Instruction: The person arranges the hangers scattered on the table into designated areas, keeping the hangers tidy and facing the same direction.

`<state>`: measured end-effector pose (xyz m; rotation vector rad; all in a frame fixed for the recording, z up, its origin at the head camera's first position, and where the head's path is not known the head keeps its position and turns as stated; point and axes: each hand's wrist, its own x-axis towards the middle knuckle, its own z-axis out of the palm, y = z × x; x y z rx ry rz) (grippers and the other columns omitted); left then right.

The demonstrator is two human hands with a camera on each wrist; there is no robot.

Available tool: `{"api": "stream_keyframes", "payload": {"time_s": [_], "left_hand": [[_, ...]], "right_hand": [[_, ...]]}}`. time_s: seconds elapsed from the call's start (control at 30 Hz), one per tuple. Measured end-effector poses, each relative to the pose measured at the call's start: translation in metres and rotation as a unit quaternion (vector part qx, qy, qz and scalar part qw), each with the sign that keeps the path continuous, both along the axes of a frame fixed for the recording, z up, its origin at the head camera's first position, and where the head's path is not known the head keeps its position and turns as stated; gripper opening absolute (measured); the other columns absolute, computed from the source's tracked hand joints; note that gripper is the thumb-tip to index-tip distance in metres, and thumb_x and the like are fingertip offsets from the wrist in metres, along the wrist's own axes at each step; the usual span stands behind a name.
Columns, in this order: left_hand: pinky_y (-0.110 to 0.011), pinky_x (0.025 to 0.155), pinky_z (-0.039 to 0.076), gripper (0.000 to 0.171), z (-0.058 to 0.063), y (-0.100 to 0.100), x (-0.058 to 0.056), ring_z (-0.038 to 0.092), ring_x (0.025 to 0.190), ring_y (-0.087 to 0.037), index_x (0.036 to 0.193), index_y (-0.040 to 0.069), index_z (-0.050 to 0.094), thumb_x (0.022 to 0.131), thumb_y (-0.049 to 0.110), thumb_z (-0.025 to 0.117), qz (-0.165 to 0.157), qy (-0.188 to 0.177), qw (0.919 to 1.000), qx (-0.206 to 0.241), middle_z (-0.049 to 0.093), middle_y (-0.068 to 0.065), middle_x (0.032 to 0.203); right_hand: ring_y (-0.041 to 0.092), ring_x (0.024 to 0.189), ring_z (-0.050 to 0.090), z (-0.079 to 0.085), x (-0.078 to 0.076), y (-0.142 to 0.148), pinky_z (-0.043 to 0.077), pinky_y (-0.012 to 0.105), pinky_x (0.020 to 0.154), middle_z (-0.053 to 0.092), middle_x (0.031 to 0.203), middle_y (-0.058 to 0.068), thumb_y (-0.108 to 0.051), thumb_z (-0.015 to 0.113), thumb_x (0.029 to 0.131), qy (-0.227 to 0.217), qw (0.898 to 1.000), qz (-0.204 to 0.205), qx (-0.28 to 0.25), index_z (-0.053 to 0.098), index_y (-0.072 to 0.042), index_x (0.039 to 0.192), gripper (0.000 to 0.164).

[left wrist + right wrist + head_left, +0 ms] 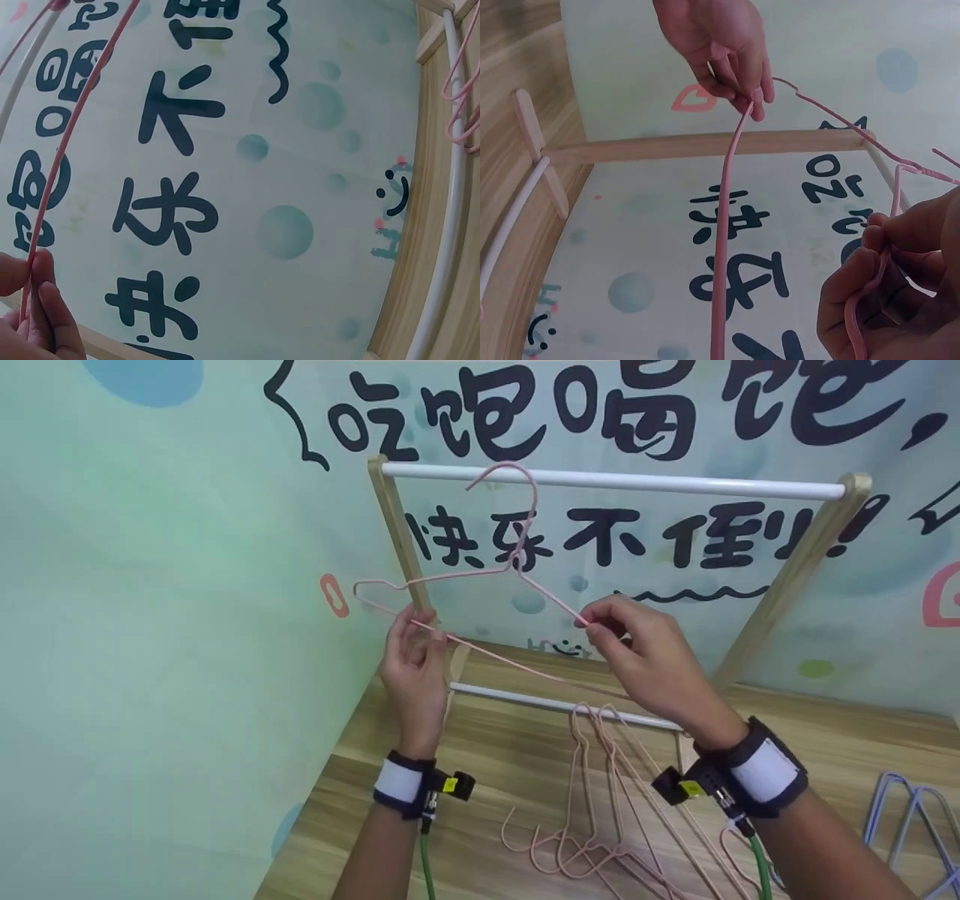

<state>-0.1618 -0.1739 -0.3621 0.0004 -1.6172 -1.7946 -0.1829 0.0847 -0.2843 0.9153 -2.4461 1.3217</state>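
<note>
Head view: left hand (415, 675) and right hand (660, 667) both pinch one pink hanger (516, 561), fingertips together.
If one pinch loosens, it could tilt against the white upper rail (675, 484).

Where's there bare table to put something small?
Bare tabletop shows between the left wristband and the pink hangers, and between the right wristband, the wall and the blue hangers. It's crowded amid the pink hangers; higher up, the held hanger runs between left hand and right hand.

The hanger (516, 561) is pink, the top rail (675, 484) white; black lettering (604, 514) marks the pale green far wall (847, 600); the tabletop (495, 765) shows tan wood grain.
</note>
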Motion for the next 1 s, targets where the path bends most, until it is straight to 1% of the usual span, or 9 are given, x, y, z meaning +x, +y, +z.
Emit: {"api": "stream_keyframes", "payload": {"time_s": [0.13, 0.23, 0.3, 0.43, 0.57, 0.67, 0.77, 0.87, 1.0], "left_hand": [[-0.037, 0.089, 0.054, 0.043, -0.016, -0.001, -0.002, 0.065, 0.098, -0.031, 0.131, -0.004, 0.047, 0.092, 0.003, 0.066, -0.006, 0.019, 0.9996, 0.018, 0.058, -0.022, 0.114], [-0.039, 0.088, 0.055, 0.042, -0.023, -0.001, 0.001, 0.065, 0.096, -0.033, 0.126, -0.007, 0.047, 0.09, 0.001, 0.068, -0.005, 0.034, 0.999, 0.029, 0.058, -0.022, 0.11], [-0.039, 0.087, 0.055, 0.041, -0.025, -0.002, 0.003, 0.065, 0.096, -0.032, 0.125, -0.006, 0.047, 0.09, 0.001, 0.068, -0.002, 0.036, 0.9989, 0.031, 0.058, -0.02, 0.109], [-0.038, 0.09, 0.054, 0.042, -0.019, -0.002, 0.006, 0.064, 0.101, -0.035, 0.129, -0.003, 0.047, 0.092, 0.001, 0.065, 0.006, 0.033, 0.999, 0.03, 0.058, -0.02, 0.116], [-0.036, 0.092, 0.053, 0.047, -0.001, 0.002, 0.013, 0.063, 0.103, -0.035, 0.139, -0.005, 0.041, 0.095, -0.001, 0.06, 0.009, 0.023, 0.9997, 0.005, 0.055, -0.024, 0.128], [-0.035, 0.093, 0.053, 0.051, 0.009, 0.008, 0.018, 0.064, 0.103, -0.033, 0.142, -0.008, 0.037, 0.096, -0.004, 0.057, 0.001, 0.015, 0.9997, -0.021, 0.052, -0.026, 0.134], [-0.034, 0.095, 0.052, 0.054, 0.013, 0.012, 0.018, 0.064, 0.105, -0.032, 0.145, -0.008, 0.034, 0.096, -0.005, 0.056, -0.023, 0.011, 0.9991, -0.033, 0.05, -0.023, 0.138], [-0.033, 0.095, 0.051, 0.06, 0.014, 0.017, 0.015, 0.064, 0.106, -0.033, 0.149, -0.006, 0.03, 0.096, -0.002, 0.057, -0.047, -0.006, 0.9976, -0.05, 0.046, -0.019, 0.144], [-0.031, 0.095, 0.051, 0.064, 0.013, 0.025, 0.011, 0.063, 0.105, -0.031, 0.152, -0.001, 0.027, 0.096, 0.002, 0.059, -0.064, -0.033, 0.994, -0.083, 0.043, -0.011, 0.149]], "right_hand": [[0.012, 0.076, 0.057, -0.004, -0.013, 0.006, 0.05, 0.027, 0.065, 0.064, 0.091, -0.004, -0.012, 0.058, 0.099, 0.017, 1.0, -0.014, 0.008, 0.068, -0.011, 0.107, 0.013], [0.012, 0.076, 0.058, -0.006, -0.019, 0.008, 0.05, 0.026, 0.065, 0.064, 0.092, -0.004, -0.013, 0.058, 0.099, 0.026, 0.999, -0.013, 0.015, 0.069, -0.012, 0.108, 0.014], [0.011, 0.076, 0.058, -0.005, -0.021, 0.007, 0.049, 0.026, 0.064, 0.064, 0.091, -0.005, -0.013, 0.059, 0.099, 0.033, 0.999, -0.013, 0.016, 0.07, -0.013, 0.108, 0.015], [0.012, 0.074, 0.057, 0.0, -0.018, 0.002, 0.048, 0.023, 0.063, 0.063, 0.091, -0.004, -0.012, 0.059, 0.098, 0.04, 0.999, -0.01, 0.011, 0.07, -0.013, 0.109, 0.015], [0.013, 0.075, 0.057, 0.006, -0.011, 0.001, 0.05, 0.024, 0.064, 0.063, 0.091, -0.003, -0.011, 0.059, 0.098, 0.033, 0.999, -0.003, 0.007, 0.069, -0.012, 0.11, 0.016], [0.013, 0.076, 0.057, 0.006, -0.003, 0.005, 0.051, 0.025, 0.064, 0.064, 0.091, -0.004, -0.011, 0.058, 0.098, 0.013, 1.0, -0.009, 0.006, 0.069, -0.012, 0.108, 0.014], [0.014, 0.075, 0.055, 0.002, 0.005, 0.011, 0.049, 0.025, 0.065, 0.063, 0.09, -0.002, -0.012, 0.057, 0.099, -0.02, 1.0, -0.017, 0.004, 0.067, -0.011, 0.106, 0.012], [0.017, 0.069, 0.053, -0.004, 0.013, 0.014, 0.047, 0.026, 0.06, 0.06, 0.084, 0.002, -0.015, 0.054, 0.101, -0.071, 0.997, -0.011, 0.001, 0.065, -0.012, 0.103, 0.011], [0.021, 0.061, 0.047, -0.011, 0.026, 0.014, 0.041, 0.027, 0.051, 0.052, 0.076, 0.007, -0.016, 0.051, 0.102, -0.149, 0.988, 0.017, -0.024, 0.062, -0.013, 0.099, 0.012]]}}
